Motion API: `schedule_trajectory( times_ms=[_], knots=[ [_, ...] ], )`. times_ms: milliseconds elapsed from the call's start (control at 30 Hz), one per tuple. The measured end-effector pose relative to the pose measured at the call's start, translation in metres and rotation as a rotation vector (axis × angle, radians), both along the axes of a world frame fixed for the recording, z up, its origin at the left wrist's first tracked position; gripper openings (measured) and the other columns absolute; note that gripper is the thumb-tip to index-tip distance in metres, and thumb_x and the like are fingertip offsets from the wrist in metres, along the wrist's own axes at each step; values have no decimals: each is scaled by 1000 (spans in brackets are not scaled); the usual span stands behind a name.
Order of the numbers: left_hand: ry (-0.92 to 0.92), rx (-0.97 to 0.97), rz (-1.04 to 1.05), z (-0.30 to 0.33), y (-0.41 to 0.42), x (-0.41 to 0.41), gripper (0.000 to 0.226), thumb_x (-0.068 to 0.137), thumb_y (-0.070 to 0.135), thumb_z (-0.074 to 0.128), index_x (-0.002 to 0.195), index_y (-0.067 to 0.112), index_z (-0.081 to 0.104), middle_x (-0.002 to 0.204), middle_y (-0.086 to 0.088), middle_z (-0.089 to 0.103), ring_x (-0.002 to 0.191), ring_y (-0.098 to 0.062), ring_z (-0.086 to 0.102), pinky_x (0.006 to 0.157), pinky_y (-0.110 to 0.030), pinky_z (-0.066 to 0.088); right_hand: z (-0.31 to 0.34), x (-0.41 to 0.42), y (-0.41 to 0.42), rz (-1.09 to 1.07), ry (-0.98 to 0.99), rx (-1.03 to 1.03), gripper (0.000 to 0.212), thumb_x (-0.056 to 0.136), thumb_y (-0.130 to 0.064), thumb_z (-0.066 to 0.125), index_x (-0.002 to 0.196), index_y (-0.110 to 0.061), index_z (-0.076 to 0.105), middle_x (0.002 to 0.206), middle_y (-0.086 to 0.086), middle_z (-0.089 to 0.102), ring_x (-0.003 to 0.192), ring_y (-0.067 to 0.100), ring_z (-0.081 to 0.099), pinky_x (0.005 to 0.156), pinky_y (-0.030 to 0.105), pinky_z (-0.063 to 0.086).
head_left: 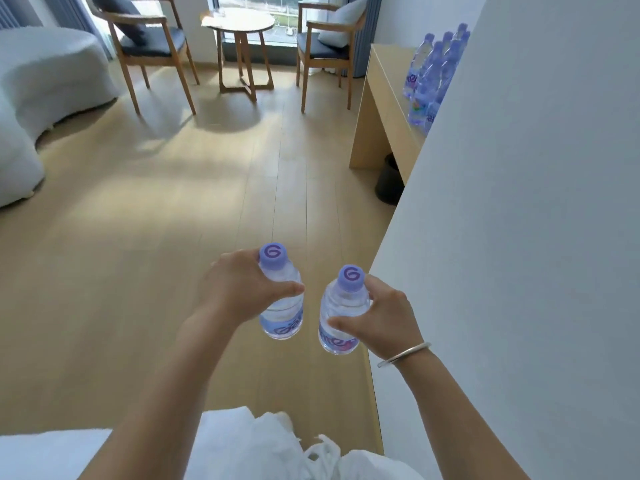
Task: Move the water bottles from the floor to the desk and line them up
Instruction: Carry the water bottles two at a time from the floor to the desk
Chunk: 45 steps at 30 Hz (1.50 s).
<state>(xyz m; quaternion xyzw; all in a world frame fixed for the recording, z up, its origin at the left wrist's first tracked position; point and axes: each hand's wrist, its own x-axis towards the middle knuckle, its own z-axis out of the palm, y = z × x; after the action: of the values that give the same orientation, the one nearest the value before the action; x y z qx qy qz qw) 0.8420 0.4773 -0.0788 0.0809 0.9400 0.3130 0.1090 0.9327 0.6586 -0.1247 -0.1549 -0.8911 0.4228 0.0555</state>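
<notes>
Wood floor (145, 237), chairs and round side table at far window. Left hand (239, 289) grips one bottle (282, 299); right hand (384, 313) grips a second bottle (341, 310); both upright, held above floor, apart. Bottle group (433, 74) stands on table (384, 98), partly hidden by wall (519, 202); count unclear, perhaps six.

Two small clear plastic water bottles with lilac screw caps and purple-printed labels are held upright above the pale wooden floor, side by side and just apart. The left bottle (281, 296) has a swirl logo on its cap; the right bottle (341, 311) sits slightly lower in view. A cluster of matching lilac-capped bottles (431, 76) stands upright on the light wooden desk (384, 98) ahead at right, partly hidden by a white wall.
</notes>
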Motion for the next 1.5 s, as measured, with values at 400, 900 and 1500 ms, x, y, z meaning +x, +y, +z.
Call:
schedule_trajectory(
  times_ms=[400, 900, 1500],
  knots=[
    [52, -23, -106, 6, 75, -237, 34, 62, 54, 76, 81, 29, 62, 69, 13, 57, 74, -15, 56, 61, -25, 39, 7, -225, 54, -99, 74, -58, 34, 60, -24, 81, 89, -24, 65, 77, -5, 67, 74, 14, 63, 70, 36, 54],
    [96, 0, -169, 24, 250, -522, 30, 63, 49, 76, 73, 26, 59, 67, 11, 58, 67, -13, 53, 56, -23, 38, 28, -505, 216, -250, 83, -116, 30, 59, -22, 78, 83, -31, 63, 75, -11, 65, 73, 8, 60, 70, 28, 52],
    [71, 40, -546, 25, 422, -826, 28, 62, 49, 77, 68, 29, 59, 65, 8, 59, 59, -6, 49, 53, -22, 38, 28, -773, 343, -651, 47, -147, 29, 60, -32, 79, 85, -34, 64, 80, -9, 67, 81, 11, 64, 78, 38, 53]
  ],
)
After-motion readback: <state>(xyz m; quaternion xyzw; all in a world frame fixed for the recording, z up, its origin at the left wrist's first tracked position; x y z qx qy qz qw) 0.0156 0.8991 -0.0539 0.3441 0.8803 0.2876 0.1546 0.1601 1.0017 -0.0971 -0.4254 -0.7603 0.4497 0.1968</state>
